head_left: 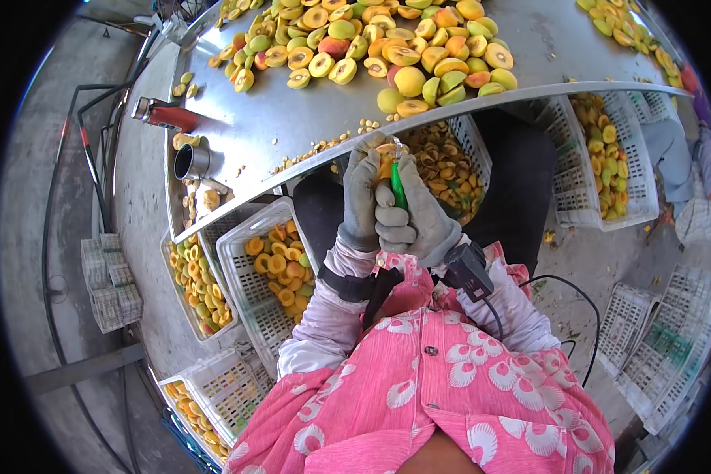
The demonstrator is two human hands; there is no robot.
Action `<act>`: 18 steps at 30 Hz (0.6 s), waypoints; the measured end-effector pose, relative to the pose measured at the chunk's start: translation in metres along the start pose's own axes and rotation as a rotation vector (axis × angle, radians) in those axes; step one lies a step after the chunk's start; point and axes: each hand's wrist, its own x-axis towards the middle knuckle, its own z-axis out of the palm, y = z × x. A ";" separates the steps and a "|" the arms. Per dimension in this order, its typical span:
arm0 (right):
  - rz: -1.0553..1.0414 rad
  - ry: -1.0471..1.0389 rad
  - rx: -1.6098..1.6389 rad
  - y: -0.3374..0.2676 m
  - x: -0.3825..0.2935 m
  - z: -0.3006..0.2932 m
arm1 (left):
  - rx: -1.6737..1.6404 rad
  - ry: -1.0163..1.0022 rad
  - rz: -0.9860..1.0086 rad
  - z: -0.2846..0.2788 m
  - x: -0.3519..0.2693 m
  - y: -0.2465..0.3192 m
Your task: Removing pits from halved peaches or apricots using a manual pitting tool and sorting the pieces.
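Both my hands wear grey work gloves and meet just in front of the steel table's edge. My left hand [360, 198] holds an orange-yellow peach piece [385, 166], mostly hidden by the fingers. The fingers of my right hand [418, 219] wrap around the green handle of a small pitting tool [398, 186]. Its metal tip [397, 147] is at the peach piece; whether it is inside the flesh I cannot tell. Below and beyond my hands, a white plastic crate [471, 142] between my knees holds many pits and scraps.
Halved and whole peaches [343, 50] are heaped on the steel table [255, 130]. Loose pits [326, 144] line its edge. A red flask [166, 115] and a steel cup [192, 162] stand at left. Peach-filled crates [260, 216] [640, 195] flank me. A co-worker's sleeve [708, 154] shows far right.
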 end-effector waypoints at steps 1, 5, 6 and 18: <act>0.001 0.000 -0.016 0.000 -0.002 0.003 | -0.007 -0.014 0.000 0.003 -0.001 0.001; 0.108 -0.142 -0.023 -0.007 -0.008 0.004 | -0.019 -0.105 0.045 0.009 -0.006 0.006; 0.129 -0.201 0.005 -0.009 -0.010 0.001 | -0.018 -0.141 0.064 0.010 -0.006 0.006; 0.188 -0.483 0.267 -0.032 -0.011 -0.033 | 0.891 -0.068 -0.047 -0.053 -0.014 0.022</act>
